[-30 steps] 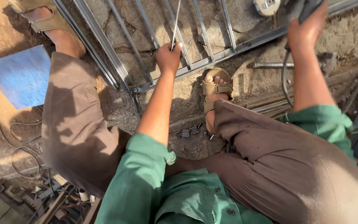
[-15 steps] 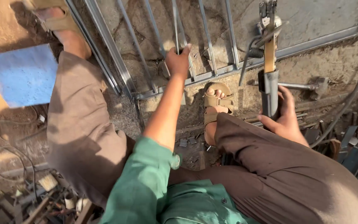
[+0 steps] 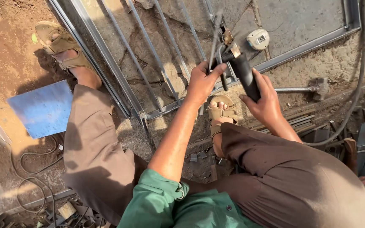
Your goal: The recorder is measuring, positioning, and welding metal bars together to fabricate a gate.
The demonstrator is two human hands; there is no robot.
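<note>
Both hands are up in front of me, over the metal grille that lies flat on the ground. My right hand is wrapped round the black handle of the electrode holder, fingers closed on it from the right side, thumb across the front. That grip is fully shut on the handle. The holder points up and away from me, its brass clamp end above the grille's lower rail. A dark cable curves off along the right edge and down toward my right knee.

My left hand is just beside the holder's head, touching it. Its fingers pinch a thin rod that runs up from the hand at a slight tilt, close against the clamp. I cannot tell whether the rod is already seated in the clamp.

Under the hands my right foot, in a tan sandal, rests by the grille's rail. My left foot, in the other sandal, is planted on the dirt at the far left, outside the frame. A hammer lies on the ground just right of my right hand. A small round grey thing sits on the stone inside the frame, near the clamp. A blue sheet lies on the dirt by my left leg.
</note>
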